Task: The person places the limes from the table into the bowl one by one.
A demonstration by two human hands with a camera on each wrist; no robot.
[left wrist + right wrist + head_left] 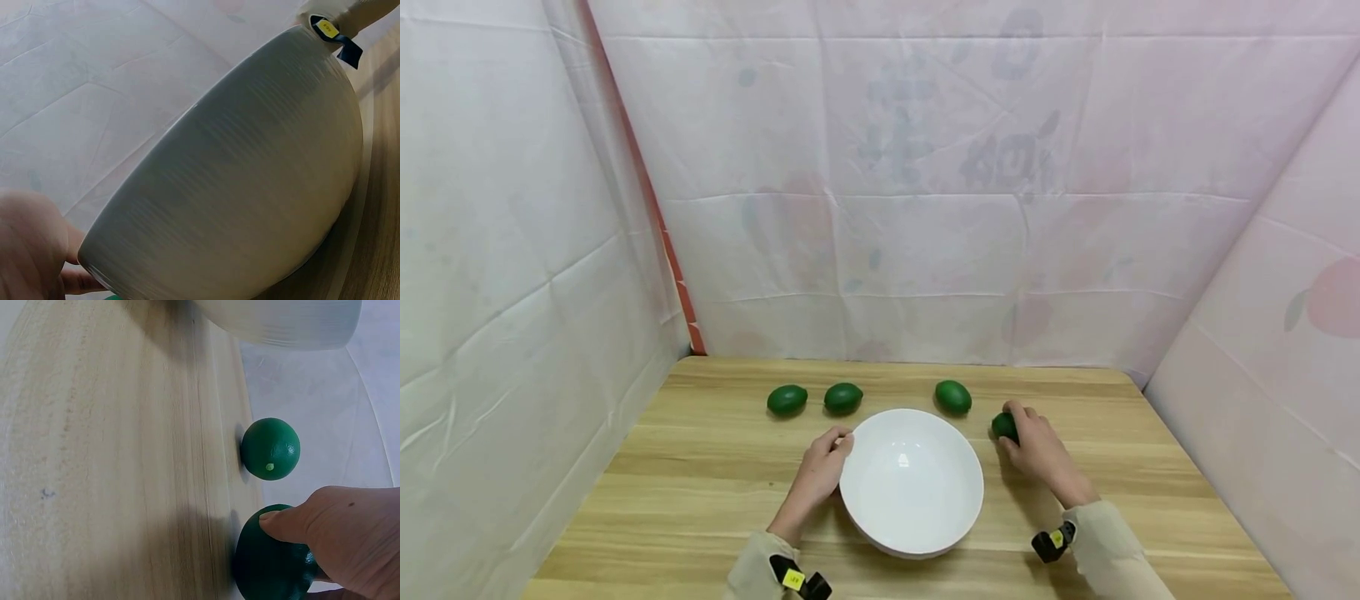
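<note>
A white bowl [912,483] stands near the front of the wooden table, with nothing inside it. My left hand [824,463] pinches its left rim between thumb and fingers; the left wrist view shows the bowl's ridged outer wall [231,169] close up. To the right of the bowl, my right hand [1039,448] grips a green lime [1004,427], thumb on the near side and fingers over the top. The right wrist view has the thumb [287,524] pressed on this lime [272,562], close by the tabletop.
Behind the bowl lie three more limes: one lime [953,397] at back right, a second lime [843,398] at back left, and a third lime [787,401] farther left. Pale printed cloth [925,250] hangs around the wooden table [685,500] at the back and sides.
</note>
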